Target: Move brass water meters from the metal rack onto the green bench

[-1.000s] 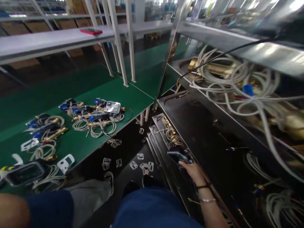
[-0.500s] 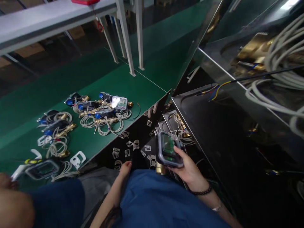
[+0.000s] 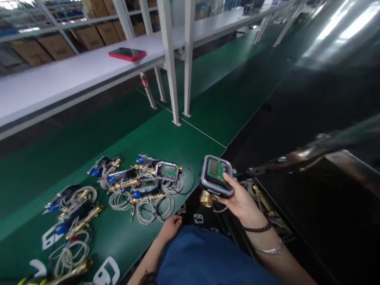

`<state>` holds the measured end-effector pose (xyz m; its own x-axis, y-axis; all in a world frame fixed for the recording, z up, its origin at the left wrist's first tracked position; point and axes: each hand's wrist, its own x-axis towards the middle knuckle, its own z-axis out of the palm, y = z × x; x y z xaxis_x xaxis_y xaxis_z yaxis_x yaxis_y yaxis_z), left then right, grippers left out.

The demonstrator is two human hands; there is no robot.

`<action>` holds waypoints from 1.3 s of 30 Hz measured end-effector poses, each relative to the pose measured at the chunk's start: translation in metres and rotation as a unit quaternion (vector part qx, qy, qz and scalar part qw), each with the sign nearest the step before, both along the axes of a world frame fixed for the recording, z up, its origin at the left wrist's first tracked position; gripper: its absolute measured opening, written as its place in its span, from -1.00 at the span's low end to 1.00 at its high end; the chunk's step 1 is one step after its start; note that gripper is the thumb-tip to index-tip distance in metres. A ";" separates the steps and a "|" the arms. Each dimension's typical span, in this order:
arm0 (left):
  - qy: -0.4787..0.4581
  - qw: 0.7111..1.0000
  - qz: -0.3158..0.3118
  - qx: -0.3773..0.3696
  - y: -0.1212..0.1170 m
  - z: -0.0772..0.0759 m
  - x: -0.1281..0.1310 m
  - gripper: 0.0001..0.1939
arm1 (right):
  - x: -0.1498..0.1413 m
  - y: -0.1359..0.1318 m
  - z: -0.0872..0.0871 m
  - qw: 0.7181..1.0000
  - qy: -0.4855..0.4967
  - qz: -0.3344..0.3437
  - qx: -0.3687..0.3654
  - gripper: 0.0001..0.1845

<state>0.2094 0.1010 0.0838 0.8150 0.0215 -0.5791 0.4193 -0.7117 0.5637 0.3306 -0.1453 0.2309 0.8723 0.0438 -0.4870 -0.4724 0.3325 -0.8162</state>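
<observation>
- We hold a meter unit (image 3: pixel 216 175) in our right hand (image 3: pixel 241 202); it has a grey-rimmed housing with a green circuit board showing behind its clear window, and a brass fitting (image 3: pixel 207 198) hangs beneath it.
- Our right hand grips the unit from below and the side, thumb laid on the rim of the housing, and keeps it raised just off the near corner of the green bench (image 3: pixel 124 130), above the dark gap beside it.
- Our left hand (image 3: pixel 170 227) rests low at the bench's near edge, fingers curled loosely with nothing in them, close to our blue-clad lap.
- On the bench, just left of the held unit, lies a cluster of similar meter units (image 3: pixel 142 182) with brass bodies, blue caps and coiled grey cables, one window facing up.
- Further left, more brass units with coiled cables (image 3: pixel 74 213) lie apart from that cluster, with white plastic brackets (image 3: pixel 107 271) near the bench's front edge.
- White frame posts (image 3: pixel 169 59) stand on the bench behind, carrying a white shelf on which a red-cased phone (image 3: pixel 127 54) lies flat.
</observation>
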 end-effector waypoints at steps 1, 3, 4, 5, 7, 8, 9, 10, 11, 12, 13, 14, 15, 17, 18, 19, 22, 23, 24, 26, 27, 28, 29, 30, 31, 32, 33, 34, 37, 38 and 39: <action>-0.018 1.000 -0.009 0.000 0.005 0.008 0.009 -0.75 | 0.017 0.010 -0.002 0.999 -0.029 0.004 -0.032 -0.50; -0.064 0.998 -0.017 0.015 0.015 0.022 0.027 -0.76 | 0.053 0.030 -0.011 0.990 -0.083 0.012 -0.111 -0.44; -0.092 0.995 -0.018 0.032 0.020 0.028 0.034 -0.77 | 0.071 0.039 -0.018 0.982 -0.107 0.021 -0.154 -0.45; -0.123 0.991 -0.019 0.053 0.024 0.033 0.041 -0.78 | 0.090 0.048 -0.026 0.971 -0.129 0.033 -0.197 -0.49; -0.182 0.977 -0.031 0.103 0.031 0.040 0.055 -0.71 | 0.123 0.066 -0.045 0.946 -0.163 0.074 -0.271 -0.62; -0.207 0.969 -0.041 0.128 0.033 0.041 0.062 -0.64 | 0.137 0.076 -0.054 0.932 -0.179 0.099 -0.299 -0.69; -0.228 0.960 -0.053 0.152 0.034 0.040 0.069 -0.55 | 0.149 0.086 -0.064 0.919 -0.193 0.124 -0.322 -0.75; -0.245 0.952 -0.066 0.173 0.035 0.038 0.076 -0.48 | 0.157 0.095 -0.072 0.906 -0.206 0.147 -0.340 -0.79; -0.260 0.943 -0.080 0.194 0.034 0.035 0.083 -0.43 | 0.164 0.105 -0.080 0.893 -0.220 0.167 -0.355 -0.80; -0.272 0.934 -0.093 0.212 0.032 0.031 0.090 -0.40 | 0.168 0.114 -0.086 0.881 -0.233 0.184 -0.368 -0.79; -0.284 0.925 -0.106 0.229 0.030 0.027 0.096 -0.38 | 0.169 0.123 -0.090 0.871 -0.245 0.195 -0.379 -0.76; -0.296 0.916 -0.118 0.244 0.028 0.022 0.101 -0.38 | 0.169 0.130 -0.093 0.861 -0.258 0.202 -0.389 -0.74; -0.307 0.907 -0.128 0.257 0.026 0.018 0.104 -0.38 | 0.168 0.136 -0.095 0.852 -0.270 0.206 -0.398 -0.72; -0.329 0.891 -0.145 0.278 0.027 0.011 0.106 -0.39 | 0.164 0.142 -0.094 0.838 -0.294 0.205 -0.411 -0.68; -0.340 0.883 -0.152 0.285 0.029 0.008 0.106 -0.40 | 0.161 0.142 -0.093 0.833 -0.304 0.203 -0.415 -0.66; -0.350 0.876 -0.161 0.289 0.032 0.005 0.106 -0.43 | 0.158 0.140 -0.092 0.830 -0.311 0.195 -0.421 -0.64; -0.381 0.852 -0.185 0.309 0.042 -0.005 0.108 -0.54 | 0.136 0.118 -0.095 0.829 -0.307 0.154 -0.442 -0.57; -0.392 0.841 -0.193 0.319 0.043 -0.008 0.110 -0.56 | 0.122 0.105 -0.098 0.833 -0.295 0.135 -0.449 -0.57; -0.404 0.830 -0.208 0.323 0.043 -0.012 0.111 -0.57 | 0.105 0.090 -0.103 0.838 -0.278 0.113 -0.456 -0.58; -0.417 0.817 -0.267 0.296 0.036 -0.018 0.115 -0.54 | 0.063 0.055 -0.116 0.849 -0.227 0.063 -0.472 -0.64; -0.413 0.815 -0.313 0.261 0.028 -0.021 0.118 -0.52 | 0.040 0.036 -0.123 0.853 -0.195 0.035 -0.482 -0.66; -0.403 0.812 -0.361 0.220 0.018 -0.023 0.122 -0.48 | 0.016 0.015 -0.131 0.854 -0.156 0.001 -0.496 -0.68; -0.391 0.806 -0.406 0.180 0.004 -0.024 0.126 -0.45 | -0.007 -0.006 -0.139 0.852 -0.117 -0.031 -0.509 -0.69; -0.378 0.800 -0.443 0.146 -0.012 -0.024 0.131 -0.42 | -0.029 -0.027 -0.146 0.846 -0.080 -0.062 -0.523 -0.70; -0.369 0.793 -0.470 0.119 -0.031 -0.024 0.137 -0.41 | -0.050 -0.048 -0.151 0.838 -0.047 -0.089 -0.536 -0.69; -0.364 0.786 -0.489 0.100 -0.051 -0.022 0.142 -0.40 | -0.069 -0.068 -0.155 0.828 -0.017 -0.114 -0.549 -0.68; -0.364 0.781 -0.500 0.087 -0.074 -0.020 0.147 -0.40 | -0.087 -0.086 -0.157 0.817 0.008 -0.138 -0.560 -0.66; -0.362 0.778 -0.507 0.076 -0.098 -0.017 0.151 -0.40 | -0.104 -0.104 -0.158 0.804 0.031 -0.162 -0.571 -0.65; -0.364 0.774 -0.516 0.055 -0.173 -0.007 0.158 -0.41 | -0.152 -0.151 -0.154 0.764 0.092 -0.233 -0.595 -0.69; -0.366 0.773 -0.516 0.051 -0.199 -0.004 0.158 -0.42 | -0.168 -0.165 -0.151 0.752 0.108 -0.255 -0.599 -0.73; -0.367 0.773 -0.515 0.049 -0.223 -0.002 0.158 -0.45 | -0.184 -0.179 -0.148 0.743 0.120 -0.274 -0.599 -0.77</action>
<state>0.3671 -0.1223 0.0819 0.5374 -0.8433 0.0106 -0.8054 -0.5095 0.3030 0.1468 -0.3241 0.0827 0.4812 -0.8759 -0.0340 -0.7131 -0.3686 -0.5963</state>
